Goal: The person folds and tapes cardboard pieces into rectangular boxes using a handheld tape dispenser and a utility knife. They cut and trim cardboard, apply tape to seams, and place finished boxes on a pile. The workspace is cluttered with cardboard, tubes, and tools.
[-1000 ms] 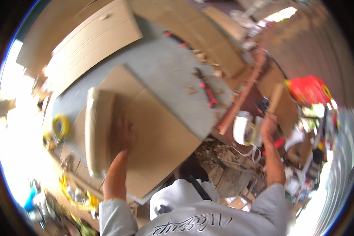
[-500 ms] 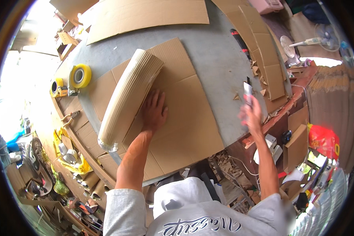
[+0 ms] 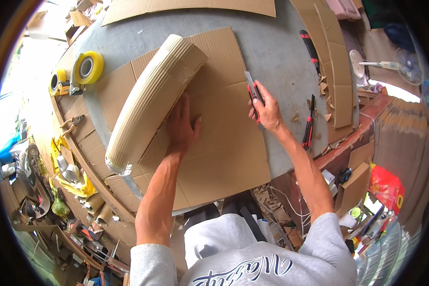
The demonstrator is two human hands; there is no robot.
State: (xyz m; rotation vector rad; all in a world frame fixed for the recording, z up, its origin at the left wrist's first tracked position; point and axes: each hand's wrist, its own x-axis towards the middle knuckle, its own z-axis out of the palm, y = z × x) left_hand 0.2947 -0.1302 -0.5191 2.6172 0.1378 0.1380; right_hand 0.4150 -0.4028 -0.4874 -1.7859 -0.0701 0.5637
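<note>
A flat brown cardboard sheet [image 3: 219, 143] lies on the grey tabletop. On its left part rests a long curved cardboard piece [image 3: 150, 100] with a pale ribbed outer face and clear, shiny wrapping at its near end. My left hand [image 3: 182, 127] lies on the sheet against the curved piece's right edge, fingers stretched out; some fingertips are in shadow. Over the sheet's right edge, my right hand [image 3: 268, 110] grips a red and black utility knife [image 3: 253, 93], its blade out and angled away from me.
A second cutter [image 3: 309, 125] and a red-black tool [image 3: 310, 50] lie at right beside cardboard scraps [image 3: 323, 88] and long strips [image 3: 336, 62]. Yellow tape rolls [image 3: 94, 61] in dispensers stand at far left, pliers [image 3: 72, 123] nearer. Another cardboard sheet [image 3: 190, 5] lies at the back.
My right hand has moved left with the utility knife, from the table's right side to the sheet's edge. The second cutter now shows on the table. My left hand stays beside the curved piece.
</note>
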